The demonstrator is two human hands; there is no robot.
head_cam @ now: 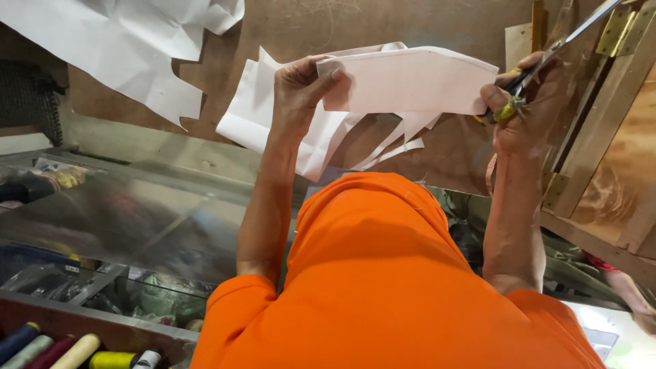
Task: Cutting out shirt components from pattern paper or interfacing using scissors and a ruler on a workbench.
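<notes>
The left hand pinches a white sheet of fabric or paper at its left end, thumb on top and fingers curled beneath, so the grip is closed on the sheet. The right hand is closed through the handles of a pair of scissors, whose long blades point up and to the right, away from the sheet's right edge. The sheet hangs in the air between the two hands, above the brown wooden worktop.

It looks thin and very light. It holds a fairly flat shape across the span, yet the loose strips dangling below it droop and curl, so it is likely limp and easy to crease or tear. A pinch near an edge, close to the scissors' line, would probably keep it taut. Larger white offcuts lie on the worktop, and spools of thread sit at lower left.
</notes>
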